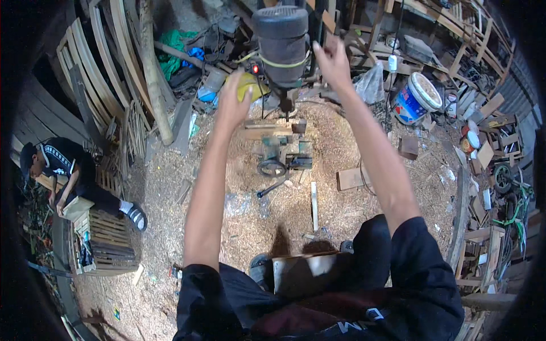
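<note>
A dark drill press motor head (281, 51) stands in front of me, with its chuck (286, 105) pointing down. Just left of it, my left hand (233, 105) is raised near a switch with a red light (255, 69), thumb and fingers apart, slightly blurred. My right hand (334, 63) is up on the motor's right side, fingers spread; no held thing shows in it. Below the chuck, a strip of wood (264, 133) and a small wooden block (298, 126) lie on a greenish vise (298, 162) with a round handwheel (272, 167). Neither hand touches them.
Wood shavings cover the floor (244, 199). A person (68, 170) sits at the left beside a slatted crate (108, 247). A paint bucket (418, 98), wood blocks (408, 148) and scrap lie to the right. Curved wooden strips (94, 62) lean at the far left.
</note>
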Tool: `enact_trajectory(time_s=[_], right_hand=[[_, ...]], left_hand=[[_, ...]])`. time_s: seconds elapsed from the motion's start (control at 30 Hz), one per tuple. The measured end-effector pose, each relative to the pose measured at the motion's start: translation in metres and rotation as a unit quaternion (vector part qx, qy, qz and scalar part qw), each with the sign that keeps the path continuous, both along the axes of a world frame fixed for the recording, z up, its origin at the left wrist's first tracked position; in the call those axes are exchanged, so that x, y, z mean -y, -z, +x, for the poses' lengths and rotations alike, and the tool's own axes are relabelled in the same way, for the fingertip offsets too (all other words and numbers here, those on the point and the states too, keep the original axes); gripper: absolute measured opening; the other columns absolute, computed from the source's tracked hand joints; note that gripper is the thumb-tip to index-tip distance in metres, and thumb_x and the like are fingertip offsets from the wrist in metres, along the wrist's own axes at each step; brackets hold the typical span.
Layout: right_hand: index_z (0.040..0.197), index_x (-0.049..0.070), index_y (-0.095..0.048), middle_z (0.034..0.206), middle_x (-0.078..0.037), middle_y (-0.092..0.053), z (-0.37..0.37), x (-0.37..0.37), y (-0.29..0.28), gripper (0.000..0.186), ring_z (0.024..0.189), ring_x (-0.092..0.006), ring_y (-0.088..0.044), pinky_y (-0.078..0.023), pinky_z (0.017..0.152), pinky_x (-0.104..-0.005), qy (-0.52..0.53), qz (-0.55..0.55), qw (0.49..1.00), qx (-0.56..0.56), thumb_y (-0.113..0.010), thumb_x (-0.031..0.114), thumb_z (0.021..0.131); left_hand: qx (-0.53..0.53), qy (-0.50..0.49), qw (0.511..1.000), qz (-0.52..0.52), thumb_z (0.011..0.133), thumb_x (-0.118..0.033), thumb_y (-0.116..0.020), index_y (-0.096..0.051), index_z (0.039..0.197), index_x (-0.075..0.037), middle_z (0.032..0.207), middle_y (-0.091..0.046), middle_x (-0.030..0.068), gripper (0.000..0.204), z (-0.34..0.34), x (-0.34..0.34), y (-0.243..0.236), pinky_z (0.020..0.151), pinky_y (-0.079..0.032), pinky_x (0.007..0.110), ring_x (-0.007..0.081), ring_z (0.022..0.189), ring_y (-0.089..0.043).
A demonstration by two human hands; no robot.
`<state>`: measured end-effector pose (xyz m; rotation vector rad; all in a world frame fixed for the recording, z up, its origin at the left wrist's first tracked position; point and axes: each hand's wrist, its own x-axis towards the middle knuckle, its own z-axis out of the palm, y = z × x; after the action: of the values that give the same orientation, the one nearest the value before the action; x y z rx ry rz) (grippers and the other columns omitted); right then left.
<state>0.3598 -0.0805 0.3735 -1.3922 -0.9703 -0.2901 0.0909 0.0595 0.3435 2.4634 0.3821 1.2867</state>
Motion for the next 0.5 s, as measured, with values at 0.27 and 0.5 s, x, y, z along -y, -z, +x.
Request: enact_trajectory(time_s=[0.27,0.5], right_hand=[[0.121,-0.002,-0.055,0.089,-0.01,-0.066,0.043,-0.053,-0.161,0.068,0.087,-0.0204,-0.063,-0.05,0.078,-0.0331,-0.006,0.023,1.0,0.002,-0.063,0.056,0.087],[0.078,0.002,-0.065,0.071,-0.008,-0.06,0.027,-0.061,-0.186,0.083,0.069,-0.0196,-0.058,-0.045,0.066,-0.0338,-0.115,0.008,0.978,-0.175,-0.038,0.08,0.087]], left_hand=[[-0.116,-0.124,0.98,0.103,0.099,-0.046,-0.046,-0.035,0.151,-0.018,0.159,-0.028,0.0122,0.06,0.096,0.033,-0.137,0.115,-0.01,0.065,0.0312,0.148,-0.022],[-0.014,-0.116,0.988,0.105,0.101,-0.044,-0.043,-0.05,0.138,-0.018,0.151,-0.041,0.006,0.046,0.113,0.005,-0.12,0.111,-0.018,0.07,0.0322,0.145,-0.029]])
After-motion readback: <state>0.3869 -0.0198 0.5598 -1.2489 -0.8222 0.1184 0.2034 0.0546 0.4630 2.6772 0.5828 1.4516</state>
